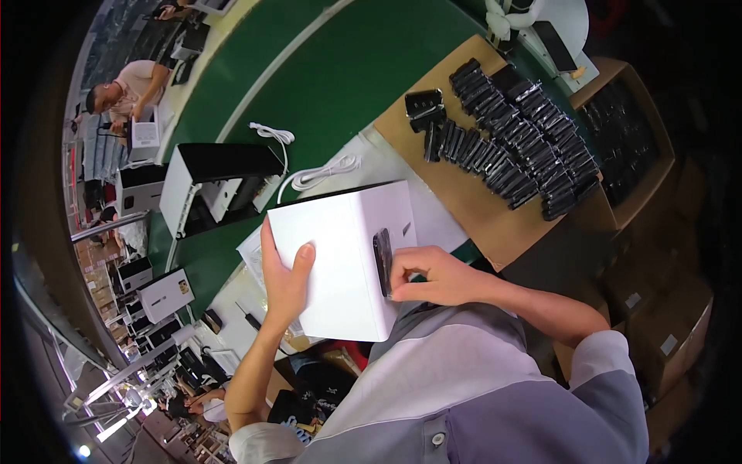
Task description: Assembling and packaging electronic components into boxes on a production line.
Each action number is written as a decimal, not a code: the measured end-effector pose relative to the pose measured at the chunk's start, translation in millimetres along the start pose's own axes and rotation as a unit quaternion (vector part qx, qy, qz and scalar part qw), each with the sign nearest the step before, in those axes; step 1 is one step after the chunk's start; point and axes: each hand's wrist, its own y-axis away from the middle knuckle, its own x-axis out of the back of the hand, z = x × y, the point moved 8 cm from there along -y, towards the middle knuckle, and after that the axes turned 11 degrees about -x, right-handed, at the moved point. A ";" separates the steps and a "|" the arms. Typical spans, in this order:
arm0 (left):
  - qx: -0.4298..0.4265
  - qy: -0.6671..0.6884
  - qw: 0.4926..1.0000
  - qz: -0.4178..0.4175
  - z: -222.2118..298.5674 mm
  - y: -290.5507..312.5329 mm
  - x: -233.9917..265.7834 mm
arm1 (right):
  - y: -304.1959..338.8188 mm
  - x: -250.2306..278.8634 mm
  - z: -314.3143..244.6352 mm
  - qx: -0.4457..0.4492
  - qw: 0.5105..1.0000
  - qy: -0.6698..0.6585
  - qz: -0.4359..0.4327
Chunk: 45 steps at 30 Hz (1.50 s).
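A white box-shaped housing (334, 267) with a dark top edge stands tilted in front of me. My left hand (287, 278) grips its left side, the thumb flat on the white face and the fingers around the edge. On the narrow right side is a long black plastic piece (382, 261) with a glossy surface. My right hand (434, 276) is closed at this piece, thumb and fingertips pinching its near edge; the fingers partly hide the contact. A small slot shows higher on the same side. A coiled white cable (328, 172) lies just behind the housing.
Many film-wrapped black parts (502, 131) lie in rows on a cardboard sheet (402, 116) at right, beside an open carton (657, 147). Another white-and-black housing (220, 182) stands on the green conveyor (325, 85). A white fan (506, 19) is at top right. A co-worker (131, 93) sits far left.
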 end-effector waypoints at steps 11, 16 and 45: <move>0.161 0.183 0.967 -0.075 -18.8 10.2 14.5 | 48.3 125.6 147.7 -0.025 0.859 0.333 0.387; 0.116 0.122 0.975 -0.143 43.6 -81.6 -22.9 | 19.5 131.6 176.5 0.005 0.808 0.426 0.406; -0.159 0.069 0.963 0.207 -145.8 -786.3 185.8 | 2.9 139.6 192.8 -0.074 0.728 0.538 0.418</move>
